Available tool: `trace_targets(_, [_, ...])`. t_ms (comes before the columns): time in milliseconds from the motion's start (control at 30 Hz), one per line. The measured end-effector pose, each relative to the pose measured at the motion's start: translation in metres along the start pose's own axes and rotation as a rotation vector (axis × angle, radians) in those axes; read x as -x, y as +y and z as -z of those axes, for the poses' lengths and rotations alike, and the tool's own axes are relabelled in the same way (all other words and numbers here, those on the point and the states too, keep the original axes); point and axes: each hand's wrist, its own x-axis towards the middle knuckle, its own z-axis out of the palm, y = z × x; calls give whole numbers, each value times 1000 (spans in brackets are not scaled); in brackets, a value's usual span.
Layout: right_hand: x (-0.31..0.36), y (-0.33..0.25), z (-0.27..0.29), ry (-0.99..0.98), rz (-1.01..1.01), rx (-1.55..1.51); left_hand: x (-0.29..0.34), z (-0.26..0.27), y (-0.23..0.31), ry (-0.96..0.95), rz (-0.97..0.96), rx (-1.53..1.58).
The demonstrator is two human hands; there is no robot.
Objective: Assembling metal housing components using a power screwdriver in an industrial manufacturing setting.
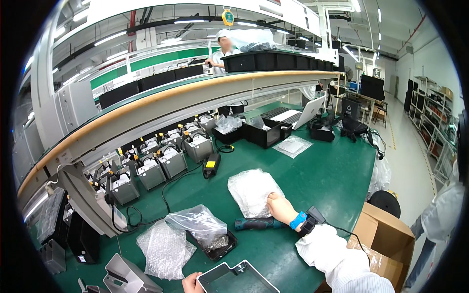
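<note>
My left hand [193,283] is closed on the upper left edge of an open, box-shaped grey housing [237,280] with a dark inside, at the bottom of the view. My right hand [281,209] reaches far over the green table [312,168], its fingers pinched on the right side of a stack of clear bubble-wrap bags [251,191]. Beneath that wrist lies a dark teal power screwdriver [256,223], partly covered by the bags and the arm. Left of it, a black tray [222,248] holds small metal parts under a clear plastic bag [200,224].
More bubble wrap [163,249] lies left of the tray, near another grey housing [128,276]. Several grey boxes with wires [150,173] line the back left. A black power adapter [211,165], black bins [264,134] and a laptop [308,113] stand farther back. A person [223,53] is beyond the shelf.
</note>
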Motion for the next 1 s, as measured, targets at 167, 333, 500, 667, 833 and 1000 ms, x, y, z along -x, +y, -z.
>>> trace_targets(167, [4,-4,5,-226,-133,274,0,0,-1,27,-17,-19])
trace_targets(333, [1,-4,18,-295,-149,180,1,2,-4,-15,29,24])
trace_targets(500, [3,0,16,-330,-200,71,0,0,-2,-10,11,47])
trace_targets(667, [3,2,9,-219,-146,185,0,0,0,-3,-16,57])
trace_targets(833, [1,-7,18,-230,-81,250,0,-1,-5,-5,-13,68])
trace_targets(1000, [4,-2,13,-344,-126,306,0,-1,-2,7,-2,58])
